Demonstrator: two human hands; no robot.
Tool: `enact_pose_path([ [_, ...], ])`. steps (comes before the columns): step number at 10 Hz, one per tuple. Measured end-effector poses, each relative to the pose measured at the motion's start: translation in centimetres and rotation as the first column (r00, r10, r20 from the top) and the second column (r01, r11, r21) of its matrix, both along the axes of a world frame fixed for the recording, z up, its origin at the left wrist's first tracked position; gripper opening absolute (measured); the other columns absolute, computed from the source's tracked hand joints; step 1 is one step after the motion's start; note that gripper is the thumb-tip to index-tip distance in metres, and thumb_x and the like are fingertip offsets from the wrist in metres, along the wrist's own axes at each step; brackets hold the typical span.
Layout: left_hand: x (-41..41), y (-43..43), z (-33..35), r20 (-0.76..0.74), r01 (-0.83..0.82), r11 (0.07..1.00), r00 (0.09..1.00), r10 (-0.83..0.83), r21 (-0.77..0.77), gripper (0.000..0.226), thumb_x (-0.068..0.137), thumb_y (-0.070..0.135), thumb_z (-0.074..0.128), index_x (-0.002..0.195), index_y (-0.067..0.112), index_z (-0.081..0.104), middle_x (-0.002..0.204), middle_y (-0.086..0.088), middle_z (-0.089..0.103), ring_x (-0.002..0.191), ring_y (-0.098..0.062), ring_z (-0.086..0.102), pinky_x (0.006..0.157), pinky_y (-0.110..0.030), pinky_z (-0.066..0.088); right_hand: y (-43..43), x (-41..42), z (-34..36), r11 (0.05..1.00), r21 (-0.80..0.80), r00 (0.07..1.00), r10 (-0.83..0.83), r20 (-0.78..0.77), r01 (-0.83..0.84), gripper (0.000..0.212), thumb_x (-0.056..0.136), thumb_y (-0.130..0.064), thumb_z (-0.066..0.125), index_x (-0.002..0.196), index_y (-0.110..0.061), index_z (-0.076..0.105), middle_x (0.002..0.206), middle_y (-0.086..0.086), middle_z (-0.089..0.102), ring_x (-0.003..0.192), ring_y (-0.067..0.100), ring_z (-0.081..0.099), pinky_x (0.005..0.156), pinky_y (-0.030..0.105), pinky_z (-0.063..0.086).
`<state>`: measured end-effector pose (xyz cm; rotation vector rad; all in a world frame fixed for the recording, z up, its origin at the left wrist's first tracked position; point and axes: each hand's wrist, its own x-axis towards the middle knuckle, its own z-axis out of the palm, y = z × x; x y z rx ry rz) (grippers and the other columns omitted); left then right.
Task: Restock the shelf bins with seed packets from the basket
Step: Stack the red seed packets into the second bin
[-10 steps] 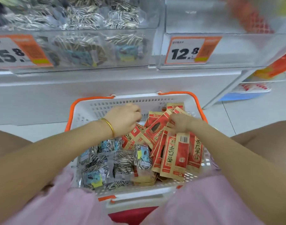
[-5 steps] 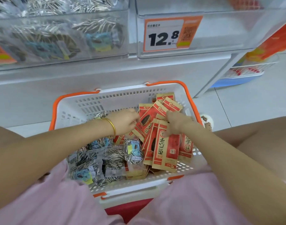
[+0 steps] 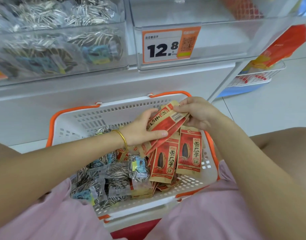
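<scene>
A white basket (image 3: 89,122) with orange handles sits on my lap. Red-and-tan seed packets (image 3: 188,153) stand in its right half, clear packets of striped seeds (image 3: 114,177) lie in its left half. Above the basket's right side both hands hold a tilted stack of red packets (image 3: 167,123). My left hand (image 3: 141,130) grips its lower end, thumb on top. My right hand (image 3: 197,113) pinches the upper end. The clear shelf bin (image 3: 218,37) with the 12.8 price tag (image 3: 167,45) is right above.
A second clear bin (image 3: 58,49) at the upper left is full of striped seed packets. The white shelf base (image 3: 96,90) stands just behind the basket. A low wire rack (image 3: 252,78) with red packs sits on the floor to the right.
Both hands were down among the red packets in the basket; now they have gathered a stack and lifted it above the basket's right side. The view has shifted left and down.
</scene>
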<state>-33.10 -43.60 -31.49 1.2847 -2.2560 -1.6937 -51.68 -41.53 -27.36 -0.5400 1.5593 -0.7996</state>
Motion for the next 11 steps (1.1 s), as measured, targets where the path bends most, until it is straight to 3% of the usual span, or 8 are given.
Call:
enact_pose_path([
  [1,0.3,-0.4,0.6,-0.018,0.007,1.000,1.000,-0.007,0.029,0.105,0.061,0.054,0.077,0.144,0.025,0.020,0.140,0.005,0.037,0.122,-0.009,0.043,0.100,-0.030,0.043,-0.2,1.5,-0.4,0.999,0.033,0.977,-0.029,0.210,0.023,0.021,0.090,0.006,0.053,0.073,-0.007,0.051,0.061,0.010,0.062,0.048,0.015,0.061,0.051,0.025,0.053],
  [2,0.8,-0.9,0.5,0.035,0.017,0.993,0.999,-0.021,0.114,0.082,0.074,0.038,0.074,0.138,0.029,0.024,0.127,0.003,0.045,0.108,-0.012,0.055,0.090,-0.032,0.051,-0.4,2.5,-1.2,0.993,0.062,0.947,-0.111,0.303,0.097,0.008,0.092,0.002,0.051,0.089,-0.004,0.055,0.076,0.014,0.057,0.055,0.016,0.055,0.052,0.024,0.046],
  [3,2.0,-1.4,-0.1,0.002,-0.082,0.908,0.996,0.090,0.411,0.067,0.073,0.040,0.066,0.131,0.024,0.037,0.120,-0.008,0.056,0.096,-0.023,0.066,0.084,-0.043,0.055,-0.7,2.4,-2.0,0.991,0.083,0.970,-0.118,0.212,0.103,0.017,0.099,-0.020,0.045,0.101,-0.006,0.054,0.080,0.012,0.058,0.053,0.016,0.052,0.044,0.021,0.045],
  [4,3.8,-2.2,-1.1,0.009,-0.205,0.734,0.965,0.262,0.648,0.059,0.073,0.043,0.055,0.124,0.012,0.049,0.117,-0.018,0.060,0.100,-0.033,0.064,0.086,-0.049,0.052,-0.1,1.7,-3.9,0.921,0.104,0.718,0.360,-0.595,-0.375,0.022,0.098,-0.022,0.046,0.105,-0.005,0.057,0.092,0.011,0.061,0.070,0.022,0.056,0.063,0.035,0.050],
  [5,5.2,-3.1,-1.9,0.127,-0.406,0.669,0.896,0.426,0.623,0.065,0.072,0.053,0.061,0.124,0.014,0.057,0.124,-0.016,0.061,0.114,-0.037,0.058,0.095,-0.056,0.046,1.0,1.9,-6.4,0.658,0.431,0.170,0.646,-0.744,-0.617,0.021,0.094,-0.026,0.053,0.107,-0.010,0.053,0.108,0.008,0.061,0.090,0.023,0.057,0.075,0.034,0.046],
  [7,6.7,-3.2,-0.6,0.160,-0.400,0.570,0.892,0.423,0.718,0.080,0.060,0.062,0.073,0.127,0.022,0.056,0.130,-0.017,0.057,0.118,-0.039,0.055,0.098,-0.061,0.040,1.6,2.5,-8.9,0.658,0.446,0.120,0.631,-0.767,-0.607,0.038,0.087,-0.023,0.064,0.116,-0.010,0.044,0.113,0.009,0.055,0.099,0.027,0.059,0.077,0.035,0.049],
  [9,6.2,-2.9,1.0,0.152,-0.270,0.688,0.962,0.228,0.674,0.029,0.072,0.007,0.058,0.100,0.008,0.054,0.072,-0.009,0.071,0.063,-0.020,0.067,0.056,-0.027,0.054,0.4,1.4,-7.9,0.643,0.370,0.306,0.694,-0.651,-0.670,0.010,0.084,-0.017,0.070,0.081,-0.014,0.060,0.087,-0.001,0.061,0.089,0.017,0.058,0.073,0.027,0.043],
  [11,6.3,-4.3,2.2,0.516,-0.067,0.996,0.856,0.026,0.062,0.029,0.081,0.009,0.067,0.105,0.010,0.053,0.088,-0.004,0.067,0.074,-0.016,0.065,0.057,-0.024,0.053,-0.6,1.0,-2.1,0.512,0.000,0.412,0.692,-0.593,-0.859,0.004,0.085,-0.014,0.069,0.087,-0.017,0.067,0.084,-0.006,0.062,0.077,0.007,0.055,0.074,0.024,0.046],
])
